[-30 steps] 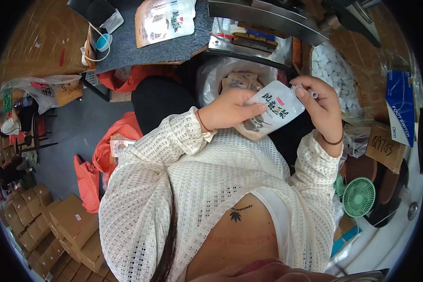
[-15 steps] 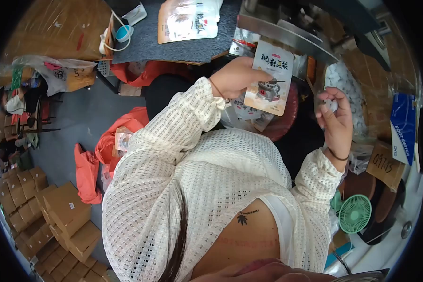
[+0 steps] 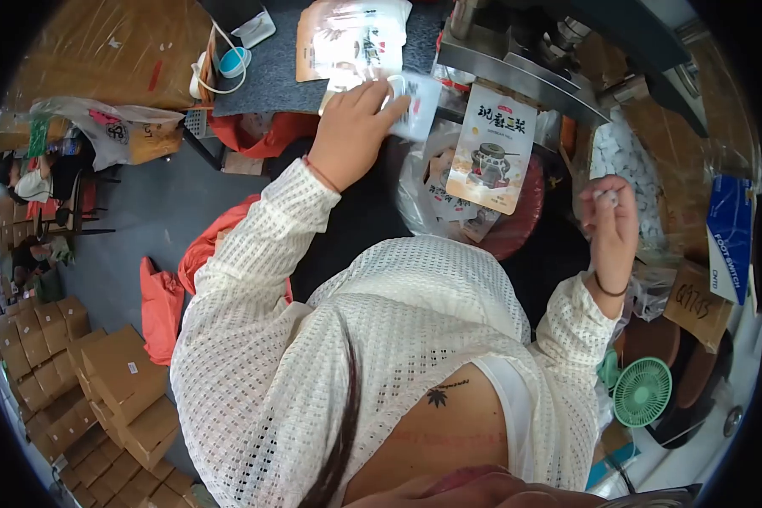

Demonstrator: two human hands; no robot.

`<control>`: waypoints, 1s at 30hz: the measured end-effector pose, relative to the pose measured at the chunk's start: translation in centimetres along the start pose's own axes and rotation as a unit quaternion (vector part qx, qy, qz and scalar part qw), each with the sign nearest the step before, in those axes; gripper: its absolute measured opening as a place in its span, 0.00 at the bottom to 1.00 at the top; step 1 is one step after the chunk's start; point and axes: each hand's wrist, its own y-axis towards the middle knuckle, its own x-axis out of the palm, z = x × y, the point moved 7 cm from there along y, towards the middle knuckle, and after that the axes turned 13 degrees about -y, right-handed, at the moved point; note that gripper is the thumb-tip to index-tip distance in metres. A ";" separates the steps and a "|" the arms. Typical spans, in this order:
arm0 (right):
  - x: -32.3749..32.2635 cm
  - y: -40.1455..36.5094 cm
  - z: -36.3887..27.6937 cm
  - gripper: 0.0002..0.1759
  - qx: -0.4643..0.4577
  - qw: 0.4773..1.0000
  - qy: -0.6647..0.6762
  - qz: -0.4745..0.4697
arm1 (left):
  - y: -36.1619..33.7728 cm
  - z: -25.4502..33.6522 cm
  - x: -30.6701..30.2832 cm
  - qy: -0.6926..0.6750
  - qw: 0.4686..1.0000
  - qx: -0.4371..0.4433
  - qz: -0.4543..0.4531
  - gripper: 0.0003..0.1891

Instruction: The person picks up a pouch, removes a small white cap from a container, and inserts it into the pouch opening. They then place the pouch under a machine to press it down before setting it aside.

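Note:
My left hand is at the dark cloth-covered table's edge, its fingers and thumb closed on a pale, shiny pouch beside a stack of printed pouches. A printed pouch with black lettering and a pot picture stays upright below the metal machine, with no hand on it. At the right, my right hand is raised with fingertips pinched round a small white piece, partly hidden. Behind that hand lies a heap of similar small white pieces.
Under the upright pouch, a clear bag with more pouches sits on a red round surface. A blue foot switch box and green fan are at the right. Cardboard boxes stand lower left; a person sits far left.
My left hand has let go of the printed pouch by the machine and moved left to the table, where it grips another pouch. My right hand remains near the white pieces.

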 end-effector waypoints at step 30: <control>3.1 0.2 -1.0 0.18 0.024 0.978 0.194 -0.073 | -0.3 10.4 7.3 -0.611 0.734 -0.251 -0.157 0.12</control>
